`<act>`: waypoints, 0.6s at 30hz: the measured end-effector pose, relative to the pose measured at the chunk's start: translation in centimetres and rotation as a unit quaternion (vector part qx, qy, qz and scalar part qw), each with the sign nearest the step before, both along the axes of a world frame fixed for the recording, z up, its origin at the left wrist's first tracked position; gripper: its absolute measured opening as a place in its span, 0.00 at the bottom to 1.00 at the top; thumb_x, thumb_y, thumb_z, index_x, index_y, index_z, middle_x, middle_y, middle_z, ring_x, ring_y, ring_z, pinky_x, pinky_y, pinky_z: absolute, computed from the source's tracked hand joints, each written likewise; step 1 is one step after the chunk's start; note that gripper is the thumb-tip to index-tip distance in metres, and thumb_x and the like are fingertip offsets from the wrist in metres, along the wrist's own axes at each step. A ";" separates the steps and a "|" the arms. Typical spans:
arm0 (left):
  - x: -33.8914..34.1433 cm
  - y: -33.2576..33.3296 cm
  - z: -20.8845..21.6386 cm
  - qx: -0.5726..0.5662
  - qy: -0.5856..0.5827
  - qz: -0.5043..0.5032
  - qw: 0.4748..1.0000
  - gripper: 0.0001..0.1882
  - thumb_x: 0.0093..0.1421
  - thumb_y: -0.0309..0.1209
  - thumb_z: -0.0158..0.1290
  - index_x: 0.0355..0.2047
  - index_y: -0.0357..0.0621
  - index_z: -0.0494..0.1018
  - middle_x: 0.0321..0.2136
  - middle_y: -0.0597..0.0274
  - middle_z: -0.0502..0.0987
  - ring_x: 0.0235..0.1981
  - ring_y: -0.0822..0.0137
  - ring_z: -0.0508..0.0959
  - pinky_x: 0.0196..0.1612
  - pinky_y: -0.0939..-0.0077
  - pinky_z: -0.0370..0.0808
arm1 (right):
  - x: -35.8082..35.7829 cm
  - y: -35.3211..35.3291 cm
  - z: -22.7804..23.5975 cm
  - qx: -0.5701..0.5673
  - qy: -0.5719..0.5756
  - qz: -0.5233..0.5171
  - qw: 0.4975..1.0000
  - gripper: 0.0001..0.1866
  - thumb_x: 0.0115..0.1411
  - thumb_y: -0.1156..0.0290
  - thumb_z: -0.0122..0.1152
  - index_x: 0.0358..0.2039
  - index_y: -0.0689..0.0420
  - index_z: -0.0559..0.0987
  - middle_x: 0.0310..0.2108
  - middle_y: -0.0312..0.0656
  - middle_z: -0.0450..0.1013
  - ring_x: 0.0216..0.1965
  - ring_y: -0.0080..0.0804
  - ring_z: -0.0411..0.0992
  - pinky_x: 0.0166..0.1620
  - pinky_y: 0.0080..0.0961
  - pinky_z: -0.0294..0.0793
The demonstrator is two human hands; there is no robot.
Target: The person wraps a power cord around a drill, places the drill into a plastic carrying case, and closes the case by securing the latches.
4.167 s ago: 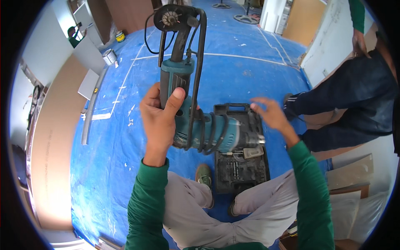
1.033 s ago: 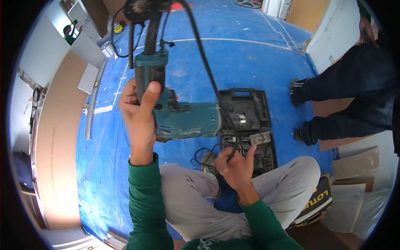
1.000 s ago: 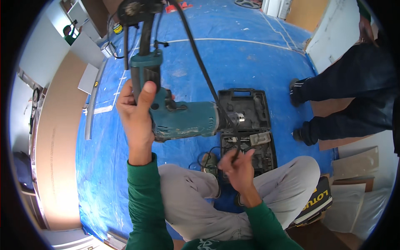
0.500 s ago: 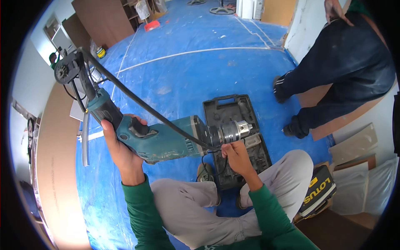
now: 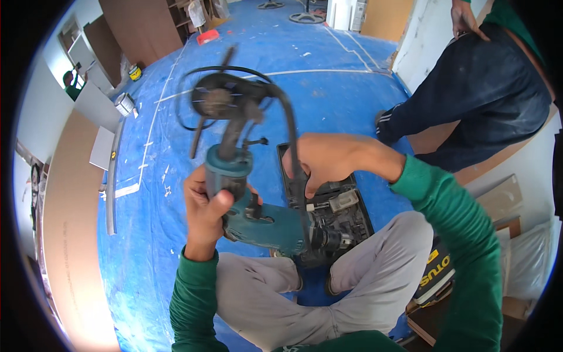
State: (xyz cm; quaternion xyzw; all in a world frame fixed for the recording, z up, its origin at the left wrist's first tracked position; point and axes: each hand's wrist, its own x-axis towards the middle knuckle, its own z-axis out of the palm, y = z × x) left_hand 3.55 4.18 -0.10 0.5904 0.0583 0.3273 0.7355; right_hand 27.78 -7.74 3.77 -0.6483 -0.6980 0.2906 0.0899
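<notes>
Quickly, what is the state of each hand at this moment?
Left hand: closed, holding the drill.
Right hand: closed, holding the cord.

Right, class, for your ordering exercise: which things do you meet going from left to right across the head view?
Tan board → silver can → left hand holding the teal corded drill → right hand → co-worker's dark trousers.
</notes>
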 end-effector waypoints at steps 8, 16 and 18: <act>0.8 -0.1 -0.4 0.063 0.063 0.120 0.989 0.18 0.62 0.36 0.66 0.42 0.34 0.77 0.28 0.63 0.80 0.27 0.74 0.79 0.32 0.77 0.76 | -2.6 -1.4 8.1 -0.036 -0.072 -0.071 0.994 0.12 0.54 0.66 0.67 0.32 0.64 0.83 0.30 0.53 0.80 0.34 0.55 0.79 0.37 0.46 0.76; -0.3 2.4 0.4 0.011 -0.024 0.245 0.969 0.17 0.66 0.39 0.62 0.41 0.36 0.74 0.26 0.58 0.80 0.25 0.68 0.81 0.30 0.72 0.79 | -2.1 -7.9 4.5 0.178 0.181 -0.224 0.941 0.11 0.67 0.71 0.58 0.37 0.68 0.82 0.18 0.42 0.69 0.19 0.30 0.62 0.25 0.33 0.63; -0.9 3.0 0.3 0.020 -0.027 0.267 0.963 0.19 0.68 0.42 0.59 0.43 0.37 0.73 0.25 0.55 0.80 0.25 0.62 0.83 0.29 0.68 0.82 | -3.2 -8.6 5.1 0.139 0.246 -0.302 0.910 0.12 0.68 0.71 0.58 0.37 0.68 0.82 0.18 0.37 0.66 0.21 0.20 0.59 0.24 0.27 0.59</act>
